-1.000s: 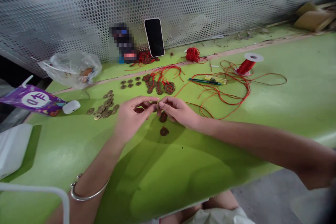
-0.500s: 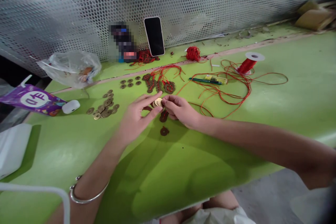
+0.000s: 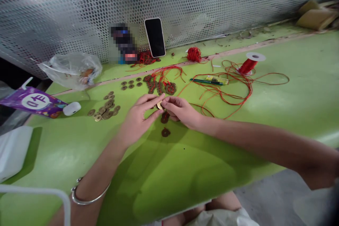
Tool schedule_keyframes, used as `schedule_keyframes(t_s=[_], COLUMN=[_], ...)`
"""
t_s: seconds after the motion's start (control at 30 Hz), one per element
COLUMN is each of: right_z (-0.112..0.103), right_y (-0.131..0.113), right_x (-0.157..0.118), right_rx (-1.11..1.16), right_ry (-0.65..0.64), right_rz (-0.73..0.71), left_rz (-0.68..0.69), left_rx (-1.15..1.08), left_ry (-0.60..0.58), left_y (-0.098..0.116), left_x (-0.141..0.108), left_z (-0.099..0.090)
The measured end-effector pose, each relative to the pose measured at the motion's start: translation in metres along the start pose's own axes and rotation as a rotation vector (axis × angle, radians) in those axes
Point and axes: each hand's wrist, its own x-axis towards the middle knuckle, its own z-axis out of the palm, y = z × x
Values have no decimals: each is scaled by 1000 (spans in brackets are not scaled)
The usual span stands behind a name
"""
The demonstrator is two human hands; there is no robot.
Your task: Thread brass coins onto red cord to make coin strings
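Brass coins are held between my two hands near the middle of the green table. My left hand has its thumb and fingers closed on their left side. The fingertips of my right hand pinch them from the right and partly hide them. Just below hang or lie dark coins with red cord, partly under my right hand. A single dark coin lies nearer the front. Behind my hands are coins tied with red cords.
Loose coins lie to the left, by a purple packet and a white case. A red cord spool, pens and loops of cord lie right. A phone leans against the perforated metal wall.
My right fingertips have shifted slightly left over the coins, and less of the coins shows between my hands. My left hand has barely moved.
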Motion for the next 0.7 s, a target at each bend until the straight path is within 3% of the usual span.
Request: schedule_keyframes(t_s=[0.27,0.57,0.7], right_z=[-2,-3,-1], right_y=[-2,-2,-4], right_x=[1,1,1], right_rx=[80,56,137], right_ry=[-44,-58,47], right_rz=[39,30,27], left_rz=[-16,34,-100], left_rx=[-146,-68,50], left_ry=[-41,112,183], left_y=[1,6,6], left_x=[0,-1,-2], left_z=[5,3,-7])
